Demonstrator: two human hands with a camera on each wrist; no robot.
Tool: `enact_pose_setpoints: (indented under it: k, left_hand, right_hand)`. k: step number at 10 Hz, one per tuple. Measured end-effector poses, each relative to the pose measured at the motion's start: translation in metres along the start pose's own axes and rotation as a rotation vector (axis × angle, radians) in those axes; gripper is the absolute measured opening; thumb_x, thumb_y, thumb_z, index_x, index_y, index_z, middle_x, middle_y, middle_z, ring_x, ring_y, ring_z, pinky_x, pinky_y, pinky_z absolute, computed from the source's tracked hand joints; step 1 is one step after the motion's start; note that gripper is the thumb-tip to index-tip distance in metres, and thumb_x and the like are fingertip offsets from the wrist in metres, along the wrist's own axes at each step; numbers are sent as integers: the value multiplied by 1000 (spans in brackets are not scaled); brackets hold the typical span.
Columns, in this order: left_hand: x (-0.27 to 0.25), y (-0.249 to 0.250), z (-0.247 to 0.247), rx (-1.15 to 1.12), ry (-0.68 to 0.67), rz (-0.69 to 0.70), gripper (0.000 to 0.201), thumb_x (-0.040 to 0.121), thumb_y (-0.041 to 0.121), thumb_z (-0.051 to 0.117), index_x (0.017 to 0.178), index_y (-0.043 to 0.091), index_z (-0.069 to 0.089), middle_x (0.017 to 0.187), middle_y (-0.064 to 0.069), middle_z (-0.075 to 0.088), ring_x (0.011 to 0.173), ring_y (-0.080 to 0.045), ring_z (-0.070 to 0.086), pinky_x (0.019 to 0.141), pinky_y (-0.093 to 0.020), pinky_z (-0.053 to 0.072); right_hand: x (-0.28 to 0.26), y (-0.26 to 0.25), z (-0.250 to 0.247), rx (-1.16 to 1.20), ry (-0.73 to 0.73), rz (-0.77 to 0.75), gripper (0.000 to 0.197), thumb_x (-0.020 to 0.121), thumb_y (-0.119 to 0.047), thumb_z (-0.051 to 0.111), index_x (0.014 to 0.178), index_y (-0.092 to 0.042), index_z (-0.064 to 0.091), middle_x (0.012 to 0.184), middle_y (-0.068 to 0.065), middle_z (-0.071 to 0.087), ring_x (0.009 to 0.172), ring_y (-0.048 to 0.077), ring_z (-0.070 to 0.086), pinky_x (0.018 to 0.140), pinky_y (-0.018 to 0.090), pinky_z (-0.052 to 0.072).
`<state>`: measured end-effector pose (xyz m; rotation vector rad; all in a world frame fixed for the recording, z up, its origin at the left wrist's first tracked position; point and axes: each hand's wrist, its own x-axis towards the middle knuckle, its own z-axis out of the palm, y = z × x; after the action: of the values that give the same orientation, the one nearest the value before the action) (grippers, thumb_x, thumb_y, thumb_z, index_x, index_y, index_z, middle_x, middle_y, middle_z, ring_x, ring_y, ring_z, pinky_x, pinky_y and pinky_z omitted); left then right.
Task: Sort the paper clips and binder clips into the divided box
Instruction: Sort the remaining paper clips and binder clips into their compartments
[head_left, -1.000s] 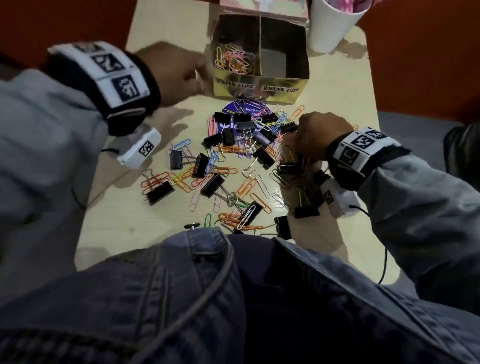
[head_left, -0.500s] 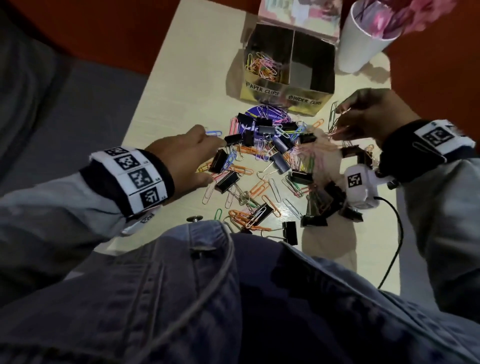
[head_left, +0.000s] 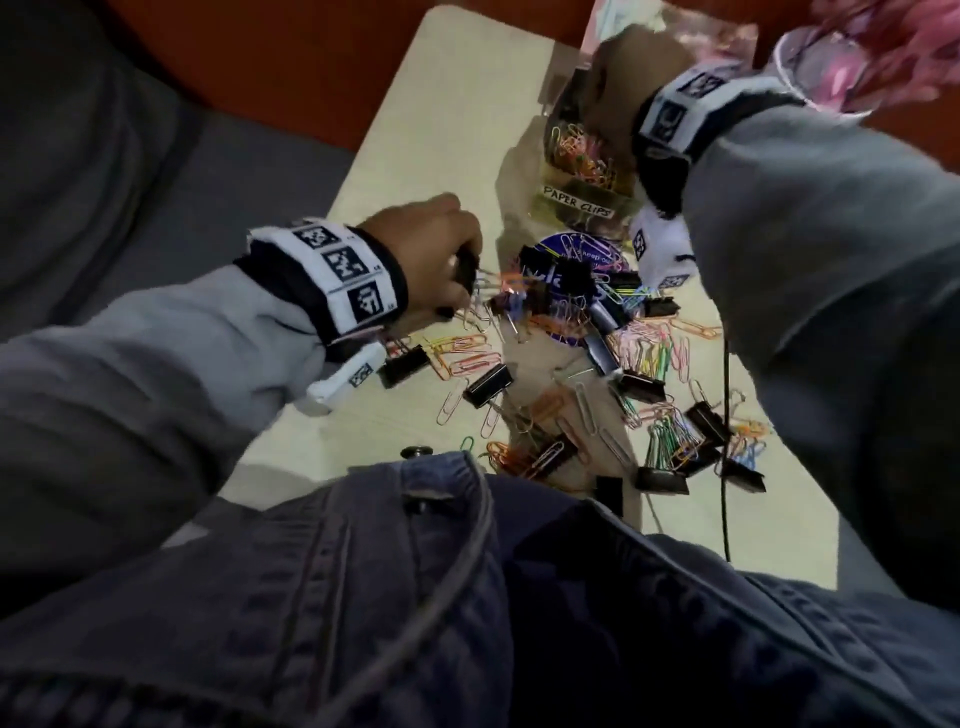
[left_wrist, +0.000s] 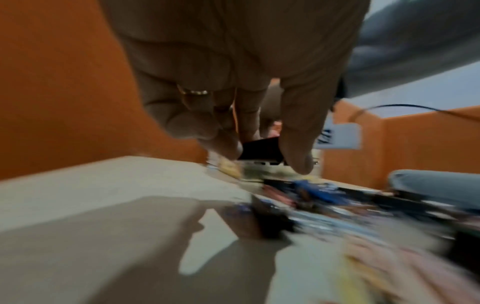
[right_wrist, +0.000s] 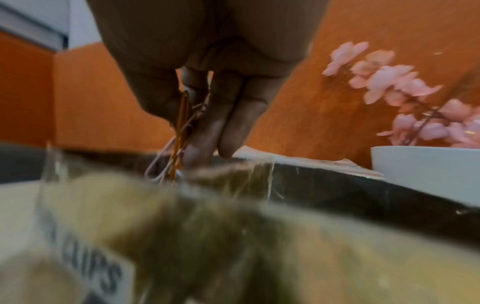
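Note:
Coloured paper clips and black binder clips lie in a loose pile (head_left: 597, 364) on the pale table (head_left: 426, 130). The gold divided box (head_left: 576, 200) stands at the far end, with paper clips (head_left: 579, 153) in its left compartment, labelled PAPER CLIPS. My right hand (head_left: 623, 88) hovers over the box and pinches a few paper clips (right_wrist: 179, 131) just above its rim (right_wrist: 233, 166). At the pile's left edge my left hand (head_left: 441, 254) pinches a black binder clip (left_wrist: 259, 151) between thumb and fingers.
A white cup (right_wrist: 426, 170) with pink flowers (head_left: 883, 52) stands right of the box. A round blue disc (head_left: 576, 270) lies under the pile. A thin black cable (head_left: 724, 441) runs down the table's right side. Orange walls surround the table.
My right hand has carried paper clips from the pile's right side up over the box. My left hand has moved from beside the box down into the pile and taken hold of a binder clip.

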<state>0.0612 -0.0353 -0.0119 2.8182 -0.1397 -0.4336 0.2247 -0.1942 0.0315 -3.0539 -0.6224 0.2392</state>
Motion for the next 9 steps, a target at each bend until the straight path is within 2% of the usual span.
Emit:
enact_pose_setpoints:
  k: [1,2,3,4,5,6,7,8,9]
  left_hand:
    - [10,-14,-5,-7,21,-98,45,73,29,77,113,20,57,113,-6,50,103,-29,54,83,-35,43]
    - [14,-17,3,-29,-48,-98,41,77,21,72,115,21,57,115,-5,51,103,-26,54,84,-33,45]
    - [15,-15,8,-39,-55,-63,41,77,18,71,115,21,57,113,-4,49,100,-25,54,83,-32,45]
    - [13,-19,9,-17,-22,-60,35,77,16,68,110,22,58,110,-5,48,94,-25,54,76,-30,44]
    - [13,-25,6,-8,-29,-74,40,78,13,69,115,20,56,113,-8,48,101,-30,54,83,-34,45]
    - [13,-28,2,9,-64,-72,43,77,12,71,117,18,56,116,-9,48,105,-29,53,84,-33,43]
    - [11,-31,0,32,-72,-63,28,81,12,68,108,14,62,116,-11,50,104,-30,55,80,-32,43]
    - [11,-29,2,30,-57,-55,28,80,9,68,108,13,63,115,-11,52,101,-30,56,75,-30,41]
    - [9,-27,5,38,-22,-48,26,83,14,66,108,16,62,114,-11,52,103,-30,55,80,-33,42]
  right_hand:
    - [-8,-10,7,-105,-17,-69,31,89,-23,54,115,-6,60,116,19,61,106,37,59,80,44,47]
    - [-19,-14,7,-186,28,-105,27,91,-23,54,113,-9,61,89,14,61,76,32,60,67,36,51]
    - [-29,-16,-3,-186,172,-81,26,90,-24,53,109,-10,64,94,18,66,81,35,63,73,41,52]
    - [-70,-29,1,-141,110,-276,26,85,-28,54,107,-22,67,104,11,69,91,33,64,80,43,54]
    - [-107,-38,37,-163,-174,-469,30,86,-34,55,114,-28,65,111,2,64,100,30,62,85,42,52]
    - [-116,-33,57,-161,-259,-495,29,87,-27,53,112,-26,66,113,2,58,100,29,60,79,40,52]
    - [-120,-15,59,-140,-244,-465,32,85,-30,55,114,-23,65,122,2,53,104,29,59,80,39,51]
    - [-117,-22,57,-107,-208,-462,50,86,-33,56,134,-23,49,140,3,41,115,28,55,88,40,49]
    - [-110,-53,67,-16,-294,-524,64,91,-34,50,148,-22,23,157,1,16,135,24,37,102,34,36]
